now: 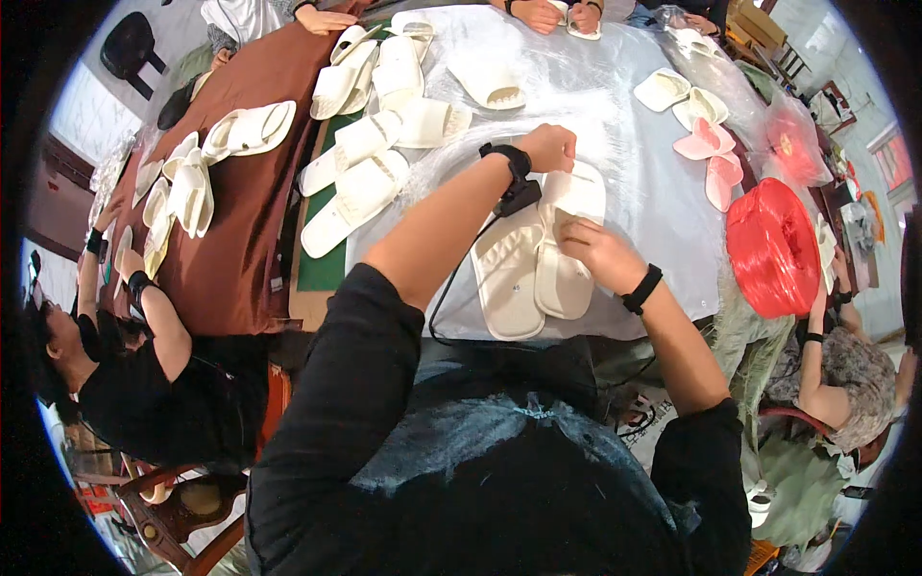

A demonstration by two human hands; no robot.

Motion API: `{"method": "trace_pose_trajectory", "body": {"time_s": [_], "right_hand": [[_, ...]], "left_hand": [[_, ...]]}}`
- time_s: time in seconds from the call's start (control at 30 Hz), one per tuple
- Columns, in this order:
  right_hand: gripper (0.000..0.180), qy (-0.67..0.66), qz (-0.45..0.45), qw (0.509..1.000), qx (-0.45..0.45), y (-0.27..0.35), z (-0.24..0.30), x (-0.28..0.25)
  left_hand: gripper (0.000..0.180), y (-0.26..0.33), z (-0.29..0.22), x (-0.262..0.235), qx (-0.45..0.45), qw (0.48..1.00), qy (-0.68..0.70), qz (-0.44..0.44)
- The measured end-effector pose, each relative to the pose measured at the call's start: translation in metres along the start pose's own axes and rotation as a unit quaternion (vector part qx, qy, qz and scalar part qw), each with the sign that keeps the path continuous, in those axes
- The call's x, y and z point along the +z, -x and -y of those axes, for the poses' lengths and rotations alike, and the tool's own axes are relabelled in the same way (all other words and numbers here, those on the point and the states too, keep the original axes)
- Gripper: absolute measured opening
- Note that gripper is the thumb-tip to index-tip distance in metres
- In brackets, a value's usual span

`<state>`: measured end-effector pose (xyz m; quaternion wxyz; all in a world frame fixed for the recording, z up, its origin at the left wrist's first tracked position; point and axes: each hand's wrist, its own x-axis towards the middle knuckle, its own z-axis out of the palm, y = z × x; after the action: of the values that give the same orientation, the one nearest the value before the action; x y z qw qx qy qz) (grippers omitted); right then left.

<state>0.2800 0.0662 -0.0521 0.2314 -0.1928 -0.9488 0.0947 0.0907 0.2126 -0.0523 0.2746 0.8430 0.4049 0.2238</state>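
A pair of cream slippers lies side by side on the plastic-covered table before me, a left slipper and a right slipper, toes pointing away. My left hand is closed just above the toe end of the pair, its fingers curled; whatever they may pinch is hidden. Over the right slipper bends my right hand, its fingertips closed at the strap's near edge. A black band with a small device and a cable circles my left wrist.
More cream slippers lie to the left on a green board. On the right are pink slippers and a large roll of red plastic string. Co-workers sit left and right; another person's hands hold slippers across the table.
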Motion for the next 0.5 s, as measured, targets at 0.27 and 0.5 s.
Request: {"method": "trace_pose_trajectory", "body": {"time_s": [0.27,0.5], "right_hand": [[0.007,0.299,-0.013,0.954,-0.026,-0.002,0.003,-0.012],[0.008,0.292,-0.01,0.955,-0.054,-0.007,-0.014,-0.014]], "left_hand": [[0.021,-0.01,0.025,0.03,-0.065,0.983,0.166,0.038],[0.026,-0.011,0.011,0.032,-0.148,0.961,0.206,0.113]]}}
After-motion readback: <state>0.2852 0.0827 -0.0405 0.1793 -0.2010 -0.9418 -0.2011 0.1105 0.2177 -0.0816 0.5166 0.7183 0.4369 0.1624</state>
